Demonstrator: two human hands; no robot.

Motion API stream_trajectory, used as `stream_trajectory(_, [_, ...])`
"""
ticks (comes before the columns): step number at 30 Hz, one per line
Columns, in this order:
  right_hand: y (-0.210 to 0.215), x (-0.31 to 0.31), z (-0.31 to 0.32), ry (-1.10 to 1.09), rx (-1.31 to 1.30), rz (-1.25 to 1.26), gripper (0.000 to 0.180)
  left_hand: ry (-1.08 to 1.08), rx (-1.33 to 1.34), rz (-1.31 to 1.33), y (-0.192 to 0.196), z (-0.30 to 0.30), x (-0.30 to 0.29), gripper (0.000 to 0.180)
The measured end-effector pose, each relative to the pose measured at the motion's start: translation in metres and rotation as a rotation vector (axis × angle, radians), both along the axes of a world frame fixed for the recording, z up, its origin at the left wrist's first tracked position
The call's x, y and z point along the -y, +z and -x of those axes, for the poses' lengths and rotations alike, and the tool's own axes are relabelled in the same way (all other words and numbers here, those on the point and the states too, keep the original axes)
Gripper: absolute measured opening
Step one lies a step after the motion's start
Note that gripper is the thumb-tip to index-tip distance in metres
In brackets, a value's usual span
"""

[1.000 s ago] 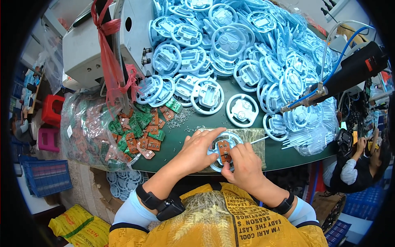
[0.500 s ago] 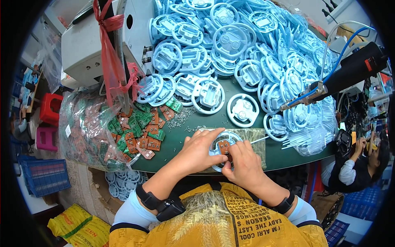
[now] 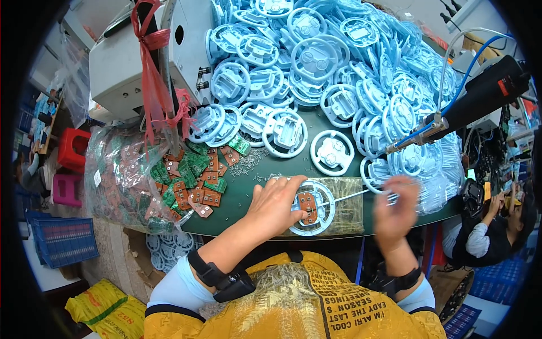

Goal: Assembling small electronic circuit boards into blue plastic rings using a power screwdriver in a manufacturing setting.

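Observation:
A light-blue toy steering wheel (image 3: 324, 225) lies back up on a tape-covered pad (image 3: 349, 212) at the table's near edge. Inside its rim sits an orange circuit board (image 3: 306, 204). My left hand (image 3: 276, 206) grips the wheel's left side, its thumb against the board's lower left. A thin pale rod (image 3: 351, 195) reaches from the wheel toward the upper right. Right of the pad, my right hand (image 3: 397, 212) is raised and smeared by motion, so its fingers cannot be made out. It is nearest the stacked wheels by the table's right edge.
Many light-blue wheels (image 3: 316, 59) are heaped at the back and right. A black power screwdriver (image 3: 485, 93) hangs at the right. Orange and green boards (image 3: 195, 181) spill from a clear bag (image 3: 121, 175), beside loose screws (image 3: 248, 162). A grey machine (image 3: 135, 65) stands back left.
My right hand has left the board and swung right, past the pad. My left hand stays on the wheel, and more of the wheel and rod now shows.

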State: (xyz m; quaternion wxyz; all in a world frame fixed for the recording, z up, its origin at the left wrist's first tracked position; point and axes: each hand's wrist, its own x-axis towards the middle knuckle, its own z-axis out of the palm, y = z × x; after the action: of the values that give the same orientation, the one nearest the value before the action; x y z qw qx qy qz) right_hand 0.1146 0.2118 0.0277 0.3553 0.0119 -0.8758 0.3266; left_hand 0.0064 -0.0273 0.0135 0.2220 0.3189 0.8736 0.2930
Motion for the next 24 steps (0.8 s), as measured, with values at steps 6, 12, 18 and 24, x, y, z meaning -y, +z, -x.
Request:
stream_trajectory(6, [0.095, -0.051, 0.07, 0.092, -0.272, 0.528, 0.049, -0.022, 0.075, 0.054, 0.003, 0.007, -0.003, 0.07])
stream_trajectory(12, [0.13, -0.064, 0.087, 0.173, -0.152, 0.512, 0.038, -0.025, 0.065, 0.052, 0.0, 0.006, -0.004, 0.069])
stream_trajectory(18, [0.153, -0.036, 0.084, 0.074, -0.435, 0.373, 0.043, -0.039, 0.099, 0.026, 0.002, 0.007, -0.003, 0.073])
stream_trajectory(24, [0.159, -0.003, 0.077, 0.075, -0.583, 0.35, 0.099, -0.03, 0.028, -0.021, -0.007, 0.004, 0.003, 0.072])
